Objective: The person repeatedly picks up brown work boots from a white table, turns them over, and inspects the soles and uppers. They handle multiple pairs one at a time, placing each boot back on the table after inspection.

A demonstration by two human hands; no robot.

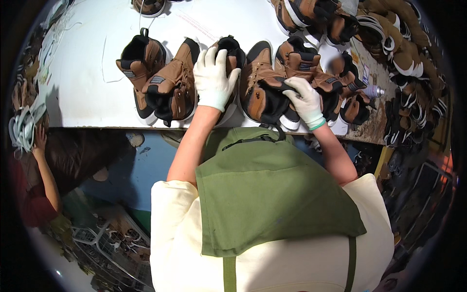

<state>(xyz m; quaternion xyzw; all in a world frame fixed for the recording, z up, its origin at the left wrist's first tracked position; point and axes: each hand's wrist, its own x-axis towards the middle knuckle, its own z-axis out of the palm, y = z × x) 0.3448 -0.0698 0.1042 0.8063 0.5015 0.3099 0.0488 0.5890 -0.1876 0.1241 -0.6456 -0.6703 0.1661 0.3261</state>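
Brown-and-black high-top boots with white soles stand in a row along the front of the white table. My left hand [212,80], in a white glove, lies over a boot [235,52] in the middle of the row, its fingers spread and its palm down. My right hand [306,101], gloved too, has its fingers curled at the dark collar of the boot [259,78] to its left; the fingertips are partly hidden there. Left of my left hand are two more boots, one with its toe away from me [171,80] and one with its toe nearer me [141,68].
A white worktable [82,97] carries more boots [311,19] at the back right. Piled brown shoe parts [404,48] crowd the right side. A small spray can [373,91] lies by the right-hand boots. At far left, another person's hand [40,138] holds pale straps.
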